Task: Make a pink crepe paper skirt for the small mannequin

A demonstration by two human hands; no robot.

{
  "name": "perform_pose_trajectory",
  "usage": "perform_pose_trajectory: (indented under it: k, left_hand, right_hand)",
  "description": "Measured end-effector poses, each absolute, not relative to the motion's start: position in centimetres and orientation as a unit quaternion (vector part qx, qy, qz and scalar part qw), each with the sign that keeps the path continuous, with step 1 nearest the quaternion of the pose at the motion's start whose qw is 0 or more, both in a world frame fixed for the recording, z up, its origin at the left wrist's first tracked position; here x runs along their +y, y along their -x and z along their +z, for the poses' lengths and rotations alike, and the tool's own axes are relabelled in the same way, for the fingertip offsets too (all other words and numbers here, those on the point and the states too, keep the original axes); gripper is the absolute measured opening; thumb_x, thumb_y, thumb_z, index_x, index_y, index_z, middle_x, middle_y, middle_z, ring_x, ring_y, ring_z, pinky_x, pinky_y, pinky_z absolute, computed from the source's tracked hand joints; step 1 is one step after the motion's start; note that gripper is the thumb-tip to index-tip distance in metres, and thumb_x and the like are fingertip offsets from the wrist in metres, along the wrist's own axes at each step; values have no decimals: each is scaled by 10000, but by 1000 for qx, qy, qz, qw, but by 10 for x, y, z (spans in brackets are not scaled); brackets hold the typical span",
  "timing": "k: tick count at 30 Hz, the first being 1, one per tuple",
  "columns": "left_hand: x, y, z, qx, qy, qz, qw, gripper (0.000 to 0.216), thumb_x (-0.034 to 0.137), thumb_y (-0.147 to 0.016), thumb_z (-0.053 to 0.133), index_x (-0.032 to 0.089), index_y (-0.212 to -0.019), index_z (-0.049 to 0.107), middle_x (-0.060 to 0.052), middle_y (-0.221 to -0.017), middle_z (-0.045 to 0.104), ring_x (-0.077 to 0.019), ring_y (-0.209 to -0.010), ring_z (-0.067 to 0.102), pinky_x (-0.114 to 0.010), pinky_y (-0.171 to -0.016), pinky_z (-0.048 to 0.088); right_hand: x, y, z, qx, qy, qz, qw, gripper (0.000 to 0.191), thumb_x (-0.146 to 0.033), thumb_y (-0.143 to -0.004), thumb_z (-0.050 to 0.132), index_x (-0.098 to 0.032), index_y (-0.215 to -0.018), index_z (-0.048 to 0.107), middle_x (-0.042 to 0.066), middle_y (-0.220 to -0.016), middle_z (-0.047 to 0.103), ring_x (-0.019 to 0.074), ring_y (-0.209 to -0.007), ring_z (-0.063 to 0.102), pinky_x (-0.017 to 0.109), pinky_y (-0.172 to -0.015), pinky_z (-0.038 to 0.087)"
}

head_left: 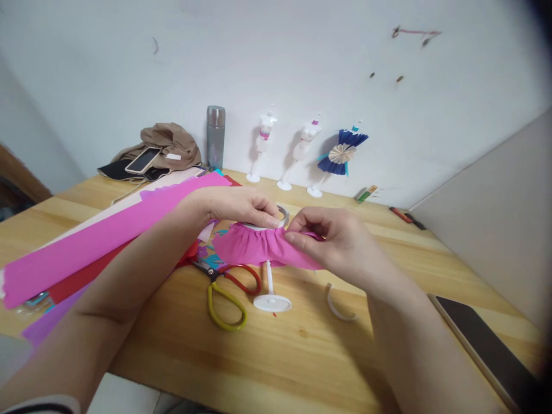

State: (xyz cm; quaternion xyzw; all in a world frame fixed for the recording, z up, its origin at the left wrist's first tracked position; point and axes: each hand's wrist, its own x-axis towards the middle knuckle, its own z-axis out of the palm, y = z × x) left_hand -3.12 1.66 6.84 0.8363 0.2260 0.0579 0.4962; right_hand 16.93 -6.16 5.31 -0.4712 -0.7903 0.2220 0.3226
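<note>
Between my hands a gathered strip of pink crepe paper [254,246] spreads out in pleats like a small skirt. Its upper edge is pressed by my left hand [241,204], with thumb and fingers closed on it. Farther right, my right hand [334,236] pinches the same strip between thumb and fingers. Below the paper a white mannequin stand [272,303] shows its round foot and thin stem; the rest of it is hidden. Behind the fingers a roll of tape [283,215] is partly visible. Scissors [228,293] with red and yellow handles lie just left of the stand.
Long crepe paper sheets [107,230] cover the left side. Two white mini mannequins [262,141] and one dressed in blue [340,152] stand by the wall, near a grey thermos [215,138]. A phone [487,345] lies at right, a curved white strip [338,305] nearer.
</note>
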Motion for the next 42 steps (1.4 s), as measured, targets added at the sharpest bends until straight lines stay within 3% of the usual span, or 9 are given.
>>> perform_pose_trajectory:
  k: [4, 11, 26, 33, 42]
  left_hand:
    - [14, 31, 71, 223, -845, 65, 481, 287, 325, -802, 620, 172, -604, 480, 41, -610, 343, -97, -572, 319, -242, -547, 253]
    - [17, 31, 70, 214, -845, 56, 486, 247, 350, -787, 633, 160, -654, 548, 40, -617, 397, -95, -574, 351, -231, -550, 270]
    - [15, 31, 71, 178, -860, 92, 468, 371, 339, -840, 587, 169, -550, 429, 31, -612, 359, -90, -567, 338, -236, -527, 259]
    - [10, 31, 74, 185, -853, 91, 480, 368, 329, -850, 606, 174, -557, 445, 39, -577, 321, -83, -520, 281, -250, -488, 221]
    - [9, 30, 75, 175, -864, 96, 463, 395, 330, -861, 585, 175, -544, 408, 34, -589, 316, -82, -524, 296, -243, -484, 226]
  right_hand:
    - [-59, -171, 52, -791, 489, 208, 303, 150, -285, -744, 635, -214, -612, 627, -21, -526, 515, 122, -507, 408, 258, -472, 300]
    - [-60, -167, 52, -801, 473, 197, 309, 118, -184, -724, 580, -212, -629, 644, -8, -584, 608, 138, -556, 501, 262, -527, 374]
    - [-59, -168, 53, -792, 449, 243, 335, 117, -267, -763, 618, -223, -655, 634, 3, -606, 618, 159, -580, 528, 289, -552, 406]
    - [-56, -169, 51, -773, 462, 238, 363, 218, -293, -756, 675, -223, -601, 539, -25, -556, 511, 121, -517, 425, 278, -507, 345]
    - [-54, -167, 50, -767, 477, 226, 366, 258, -300, -746, 672, -223, -579, 490, -28, -539, 486, 112, -509, 396, 270, -492, 314]
